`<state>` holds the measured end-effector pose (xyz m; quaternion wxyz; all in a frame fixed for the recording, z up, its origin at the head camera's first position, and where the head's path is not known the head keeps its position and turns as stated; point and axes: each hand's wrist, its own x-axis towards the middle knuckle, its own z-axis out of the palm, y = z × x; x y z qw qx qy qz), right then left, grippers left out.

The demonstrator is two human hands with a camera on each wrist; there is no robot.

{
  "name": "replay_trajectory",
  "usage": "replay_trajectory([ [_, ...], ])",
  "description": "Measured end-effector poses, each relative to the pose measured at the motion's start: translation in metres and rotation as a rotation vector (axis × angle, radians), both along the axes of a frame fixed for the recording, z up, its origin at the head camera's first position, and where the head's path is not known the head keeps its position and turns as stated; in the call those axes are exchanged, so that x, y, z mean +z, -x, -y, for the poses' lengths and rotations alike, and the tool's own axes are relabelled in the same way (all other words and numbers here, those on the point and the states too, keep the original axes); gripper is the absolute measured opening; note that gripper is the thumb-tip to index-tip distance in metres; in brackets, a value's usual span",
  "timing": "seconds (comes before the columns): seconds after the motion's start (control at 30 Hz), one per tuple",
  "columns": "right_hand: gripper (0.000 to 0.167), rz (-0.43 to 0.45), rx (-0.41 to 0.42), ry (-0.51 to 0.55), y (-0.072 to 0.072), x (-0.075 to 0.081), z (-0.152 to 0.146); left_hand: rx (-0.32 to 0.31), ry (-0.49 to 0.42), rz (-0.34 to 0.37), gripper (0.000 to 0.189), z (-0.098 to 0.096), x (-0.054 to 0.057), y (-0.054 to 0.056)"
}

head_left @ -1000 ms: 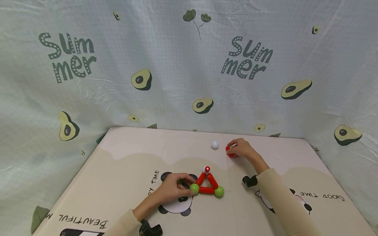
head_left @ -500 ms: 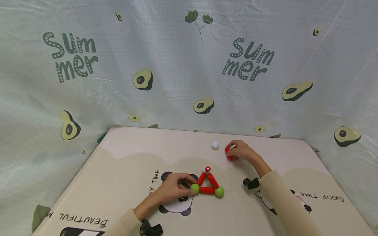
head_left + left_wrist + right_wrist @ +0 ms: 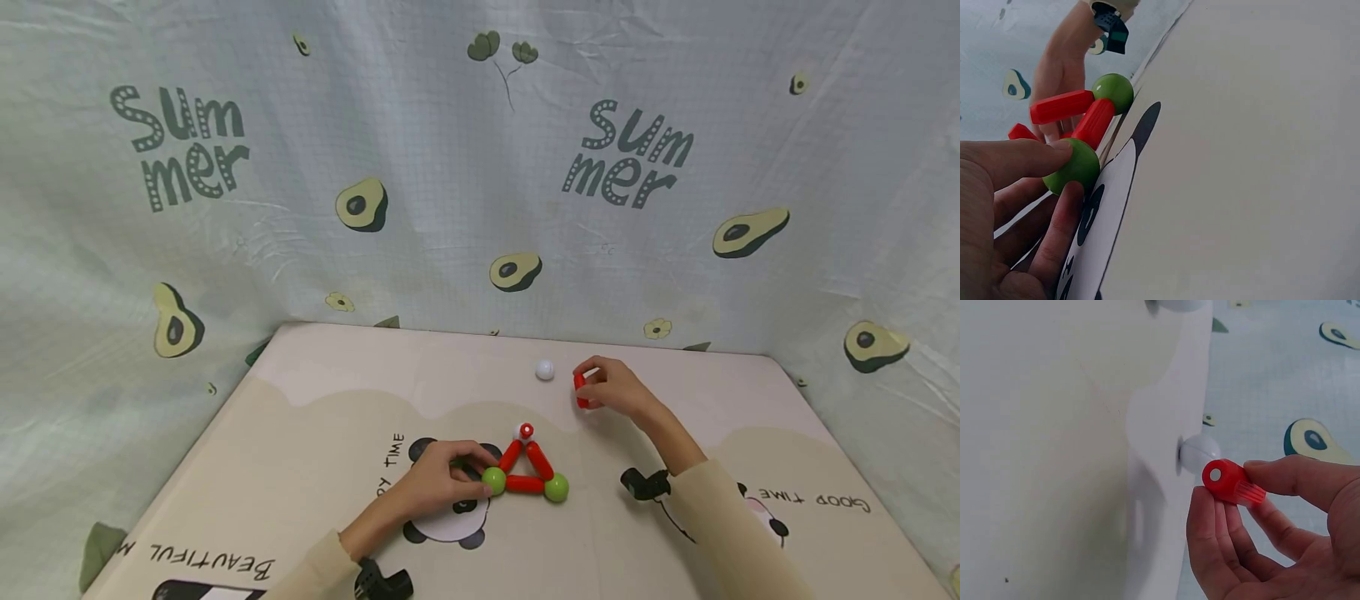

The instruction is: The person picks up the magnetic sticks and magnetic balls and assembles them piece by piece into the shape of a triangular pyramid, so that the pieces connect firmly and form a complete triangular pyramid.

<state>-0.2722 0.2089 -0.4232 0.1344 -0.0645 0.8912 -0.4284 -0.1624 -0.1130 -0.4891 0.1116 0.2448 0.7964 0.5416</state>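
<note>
Thumb and finger of my left hand (image 3: 444, 483) pinch the near-left green ball (image 3: 1079, 169) of a triangle on the table. Three red rods (image 3: 525, 484) form its sides, and a second green ball (image 3: 557, 487) makes the near-right corner. At the far corner, a white ball bears another red rod (image 3: 527, 430), seen end-on. My right hand (image 3: 613, 387) pinches a loose red rod (image 3: 1229, 481) between thumb and fingertips, its end with a pale round spot showing in the right wrist view. Just left of this hand lies a loose white ball (image 3: 545, 370).
The table (image 3: 300, 492) has a cream and pink cover printed with pandas and lettering. Behind its far edge hangs a pale cloth (image 3: 435, 125) with avocado prints. Black wrist cameras (image 3: 645, 484) sit on both wrists.
The right hand has turned the red rod more upright and drawn slightly toward the near side. The left hand and the triangle have stayed in place.
</note>
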Motion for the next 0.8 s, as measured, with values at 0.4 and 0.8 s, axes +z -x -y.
replay_trajectory([
  [0.4,0.043,-0.033,-0.003,0.057,-0.025,-0.001,-0.007,-0.001,-0.001,-0.008,0.027,0.001,0.001,0.000],
  [0.8,0.042,-0.060,-0.007,0.061,-0.041,-0.004,-0.007,-0.003,0.001,0.003,0.027,0.001,0.000,0.000],
])
